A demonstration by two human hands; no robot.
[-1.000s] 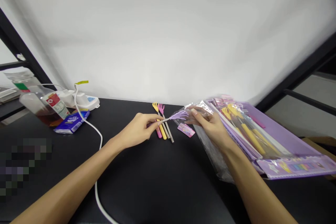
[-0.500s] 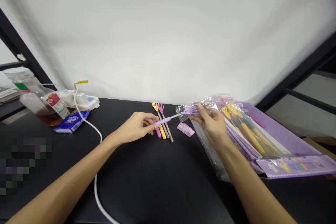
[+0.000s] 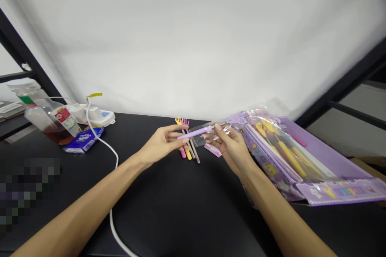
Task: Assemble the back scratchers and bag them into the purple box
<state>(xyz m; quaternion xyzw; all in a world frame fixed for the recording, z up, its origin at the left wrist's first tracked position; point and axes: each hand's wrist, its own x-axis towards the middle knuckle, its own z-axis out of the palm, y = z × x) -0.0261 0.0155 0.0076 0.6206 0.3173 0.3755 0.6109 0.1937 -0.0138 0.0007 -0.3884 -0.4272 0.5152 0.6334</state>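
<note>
Above the far middle of the black tabletop [image 3: 181, 209], I hold a purple back scratcher [image 3: 197, 131], claw-headed with a slim metal rod, stretched between both hands. My left hand [image 3: 163, 144] has its thumb and fingers closed around the near-left end of the handle. My right hand [image 3: 237, 148] pinches a clear, thin plastic sleeve [image 3: 199, 141] and the rod together, fingers narrowed to a grip.

As I judge it, this piece is well along: the film overlaps much of the handle, while the end in my left fingers seems to lie outside it. The purple claw points far right, toward the shallow purple tray [image 3: 331, 156]; I cannot tell whether plastic covers it.

Just beyond my left fingers lie slender scratchers with a yellow claw head [image 3: 178, 120] and a pink claw head [image 3: 185, 122], apparently bare, so none of these looks sleeved yet. Which rod joins which handle I cannot make out. Small pink printed cards [image 3: 212, 150] rest below my right fingers. On the right, yellow claw-headed scratchers [image 3: 291, 158] lie under clear film in the tray, so those look packed already.
</note>
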